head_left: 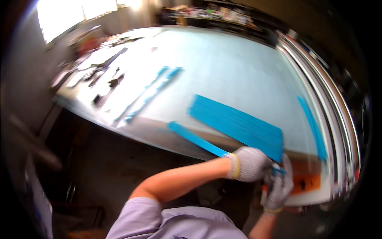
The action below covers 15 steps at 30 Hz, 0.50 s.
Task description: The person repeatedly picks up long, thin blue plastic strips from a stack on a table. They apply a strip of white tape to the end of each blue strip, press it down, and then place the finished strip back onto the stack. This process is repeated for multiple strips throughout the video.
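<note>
Both my hands wear pale knitted gloves with yellow cuffs and meet at the table's near right edge. A long, narrow blue strip (197,140) runs toward my left hand (250,163), which is closed over it. The strip's other end seems to come out between the two hands. My right hand (279,185) is curled around that end, with something small, partly red and white, by its fingers; blur hides what it is. Just beyond my hands, a stack of wide blue strips (236,123) lies side by side on the table.
The large pale table (223,59) carries two blue-marked strips (155,93) and scattered tools and scraps (113,79) at left. Another blue strip (312,127) lies at right, beside long metal profiles (330,95). An orange piece (304,184) lies at the near right corner. A cluttered shelf (215,16) stands behind.
</note>
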Each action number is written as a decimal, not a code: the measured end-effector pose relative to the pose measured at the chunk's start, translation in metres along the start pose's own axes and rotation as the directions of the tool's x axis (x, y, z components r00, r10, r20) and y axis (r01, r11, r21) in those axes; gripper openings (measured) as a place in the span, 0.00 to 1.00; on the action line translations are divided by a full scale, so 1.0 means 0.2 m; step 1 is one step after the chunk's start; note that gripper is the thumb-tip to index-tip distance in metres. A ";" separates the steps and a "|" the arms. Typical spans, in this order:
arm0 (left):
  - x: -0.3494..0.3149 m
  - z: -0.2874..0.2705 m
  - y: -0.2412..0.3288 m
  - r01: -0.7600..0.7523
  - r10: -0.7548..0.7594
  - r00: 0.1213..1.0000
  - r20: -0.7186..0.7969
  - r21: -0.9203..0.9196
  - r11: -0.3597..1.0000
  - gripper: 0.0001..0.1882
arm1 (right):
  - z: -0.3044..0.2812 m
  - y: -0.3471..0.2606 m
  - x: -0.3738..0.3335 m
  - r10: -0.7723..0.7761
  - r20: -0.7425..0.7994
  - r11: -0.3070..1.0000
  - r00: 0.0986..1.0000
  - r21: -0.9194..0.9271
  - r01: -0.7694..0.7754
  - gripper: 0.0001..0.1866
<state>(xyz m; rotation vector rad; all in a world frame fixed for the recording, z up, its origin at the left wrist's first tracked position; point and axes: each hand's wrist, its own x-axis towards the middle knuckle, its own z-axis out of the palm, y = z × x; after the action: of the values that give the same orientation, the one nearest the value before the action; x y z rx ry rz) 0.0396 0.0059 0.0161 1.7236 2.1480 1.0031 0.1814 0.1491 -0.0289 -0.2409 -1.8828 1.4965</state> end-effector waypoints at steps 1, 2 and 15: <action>-0.01 -0.04 0.04 0.059 -0.057 0.994 0.092 -0.014 0.998 0.16 | 0.04 -0.08 -0.02 0.024 0.041 0.974 0.999 0.222 -0.033 0.28; -0.02 -0.06 0.06 0.085 -0.081 0.984 0.157 -0.015 0.996 0.17 | 0.00 -0.02 -0.03 0.065 0.056 0.945 0.996 0.317 -0.079 0.30; -0.18 -0.23 0.02 0.033 -0.032 0.999 0.016 -0.030 0.999 0.17 | -0.05 -0.38 -0.09 -0.068 0.693 0.916 0.718 0.328 -0.230 0.10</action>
<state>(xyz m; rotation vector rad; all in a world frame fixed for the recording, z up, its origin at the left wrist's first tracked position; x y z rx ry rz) 0.0277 -0.0439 0.0453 1.6723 2.1332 1.0045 0.2218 0.1223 0.0334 0.5199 -2.0556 2.2041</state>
